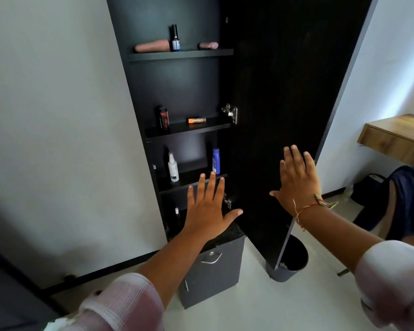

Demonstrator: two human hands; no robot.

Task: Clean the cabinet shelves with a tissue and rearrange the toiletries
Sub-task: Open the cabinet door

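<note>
Two hands, both empty, fingers spread flat. Left hand (207,209) raised before the lower shelves; right hand (296,182) against the open door (273,115). Black cabinet (177,87), four shelves visible. Above the hands: top shelf three items, next two, third a white spray bottle (173,168) and blue bottle (216,161). Tissue (58,324) below left sleeve.

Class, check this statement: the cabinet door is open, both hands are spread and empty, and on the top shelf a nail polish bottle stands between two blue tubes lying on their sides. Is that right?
Not quite. In the head view the two tubes lying either side of the nail polish bottle on the top shelf are pink, not blue. The rest holds: the cabinet door is open, and the left hand and right hand are spread and empty.
</note>
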